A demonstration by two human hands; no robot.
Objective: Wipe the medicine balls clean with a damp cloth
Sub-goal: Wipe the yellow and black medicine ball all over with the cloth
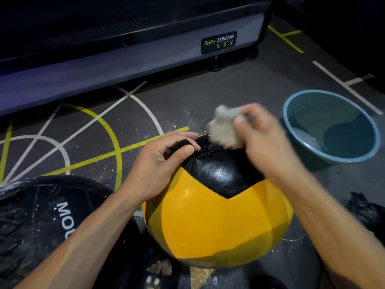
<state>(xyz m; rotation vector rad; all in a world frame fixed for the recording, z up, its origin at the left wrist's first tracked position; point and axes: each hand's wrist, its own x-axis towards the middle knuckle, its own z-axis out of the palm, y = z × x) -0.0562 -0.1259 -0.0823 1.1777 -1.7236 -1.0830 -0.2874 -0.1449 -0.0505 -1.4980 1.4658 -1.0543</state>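
Gym floor point(187, 97), dim: yellow-black medicine ball point(216, 222) near blue basin point(331, 126). Left hand point(162, 163) fingers clamp its strap point(179, 145); right hand point(262, 134) fingers bunch damp cloth point(225, 128) on top. Black ball point(37, 215) beside it looks dusty, unwiped.

The scene is recorded by a single wide-angle camera worn on the head, aimed forward and steeply down. The yellow and black medicine ball point(216, 215) is seen from close above, filling the lower middle. Both forearms are seen entering from the bottom corners, so the left hand point(164, 161) and right hand point(262, 138) are viewed from behind. The floor point(187, 94) is seen receding toward a machine base point(129, 51) along the top edge. Straight lines are bent near the borders. No second view is provided.
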